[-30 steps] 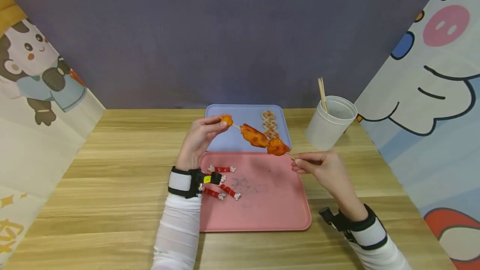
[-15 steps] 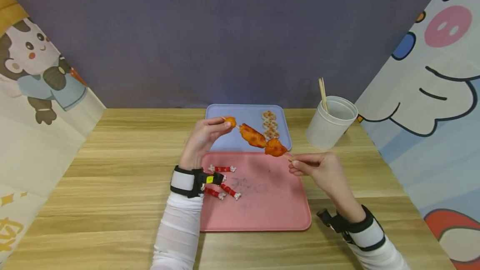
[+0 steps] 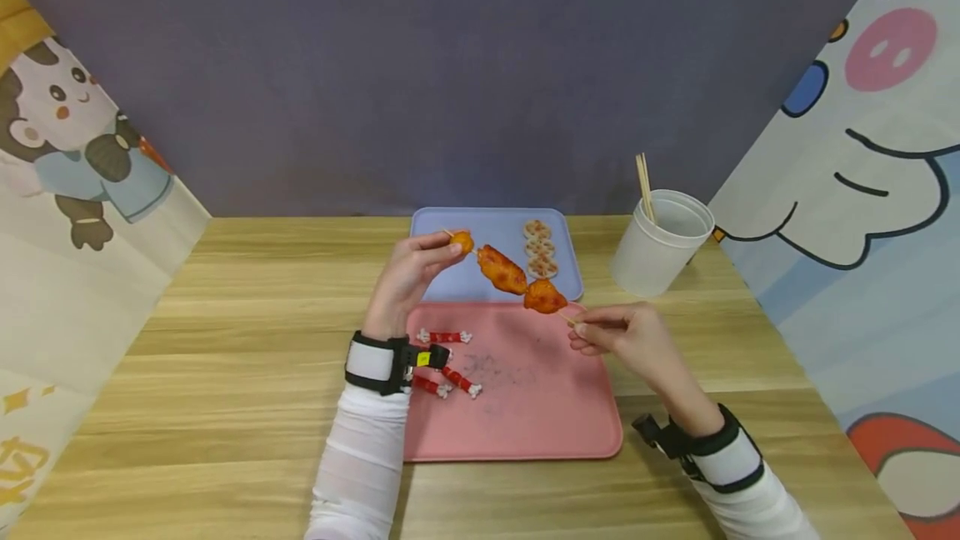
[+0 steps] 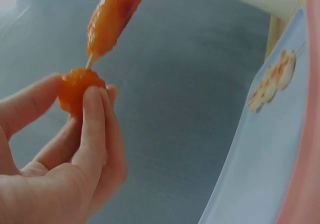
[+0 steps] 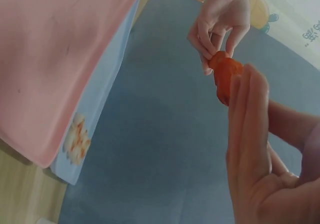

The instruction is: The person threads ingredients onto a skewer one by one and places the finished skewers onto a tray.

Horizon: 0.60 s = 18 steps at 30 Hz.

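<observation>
Over the trays in the head view, both hands hold up a wooden skewer (image 3: 567,319) threaded with glossy orange-brown food pieces. My left hand (image 3: 408,277) pinches a small round orange piece (image 4: 77,91) at the skewer's upper left end, between thumb and fingers. A short bit of stick shows between it and a long wing-shaped piece (image 3: 502,270). Below that sits a chunkier piece (image 3: 545,297), close against the long one. At the lower right end, my right hand (image 3: 633,342) pinches the stick; in the right wrist view its own fingers hide that grip.
A pink tray (image 3: 525,423) holds several red sticks with white ends (image 3: 444,337) at its left. Behind it, a blue tray (image 3: 480,215) bears a skewer of pale round slices (image 3: 540,248). A white bucket (image 3: 645,261) with wooden sticks (image 3: 644,188) stands at right.
My left hand and the round piece have moved slightly right, nearer the long piece, and a stick tip now shows beyond it. My right hand has shifted slightly left with the skewer.
</observation>
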Tool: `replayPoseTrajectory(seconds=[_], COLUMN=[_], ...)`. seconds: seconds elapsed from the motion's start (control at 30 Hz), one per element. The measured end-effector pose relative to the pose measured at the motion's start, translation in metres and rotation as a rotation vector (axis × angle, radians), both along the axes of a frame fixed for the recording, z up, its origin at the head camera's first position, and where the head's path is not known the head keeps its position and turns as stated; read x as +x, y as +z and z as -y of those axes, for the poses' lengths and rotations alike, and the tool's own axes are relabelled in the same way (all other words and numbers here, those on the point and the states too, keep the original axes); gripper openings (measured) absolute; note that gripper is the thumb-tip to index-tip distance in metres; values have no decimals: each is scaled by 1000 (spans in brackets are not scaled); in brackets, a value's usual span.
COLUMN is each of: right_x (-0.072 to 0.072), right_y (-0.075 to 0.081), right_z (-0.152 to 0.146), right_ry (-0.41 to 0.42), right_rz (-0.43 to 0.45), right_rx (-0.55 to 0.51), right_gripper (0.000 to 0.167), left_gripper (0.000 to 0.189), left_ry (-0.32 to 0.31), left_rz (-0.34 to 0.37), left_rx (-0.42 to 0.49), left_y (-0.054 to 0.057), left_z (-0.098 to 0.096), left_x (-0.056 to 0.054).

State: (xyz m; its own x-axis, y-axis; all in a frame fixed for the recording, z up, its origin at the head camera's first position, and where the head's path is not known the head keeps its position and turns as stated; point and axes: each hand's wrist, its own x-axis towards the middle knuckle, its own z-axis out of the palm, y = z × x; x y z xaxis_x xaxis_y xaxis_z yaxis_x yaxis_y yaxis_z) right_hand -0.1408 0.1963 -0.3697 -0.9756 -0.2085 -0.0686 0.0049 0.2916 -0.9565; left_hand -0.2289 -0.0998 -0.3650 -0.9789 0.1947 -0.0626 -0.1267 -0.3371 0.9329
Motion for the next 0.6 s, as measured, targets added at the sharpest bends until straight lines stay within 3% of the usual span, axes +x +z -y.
replayPoseTrajectory(seconds=[0.13, 0.33, 0.47, 0.6], right_x=[-4, -10, -13, -18], right_y=[-3, -10, -16, -19], right_z=[-1, -1, 3, 12], right_ry=[79, 185, 210, 176], right_rz=[53, 96, 121, 114], right_rx=[1, 100, 113, 135], right_gripper=[29, 30, 34, 34], left_gripper=[39, 40, 41, 41], left_ry=[18, 48, 49, 70], left_rz=[1, -13, -42, -92], left_rx=[-9, 1, -29, -97], left_y=[-2, -5, -7, -11], left_z=[-3, -11, -17, -12], left_x=[-2, -4, -6, -8])
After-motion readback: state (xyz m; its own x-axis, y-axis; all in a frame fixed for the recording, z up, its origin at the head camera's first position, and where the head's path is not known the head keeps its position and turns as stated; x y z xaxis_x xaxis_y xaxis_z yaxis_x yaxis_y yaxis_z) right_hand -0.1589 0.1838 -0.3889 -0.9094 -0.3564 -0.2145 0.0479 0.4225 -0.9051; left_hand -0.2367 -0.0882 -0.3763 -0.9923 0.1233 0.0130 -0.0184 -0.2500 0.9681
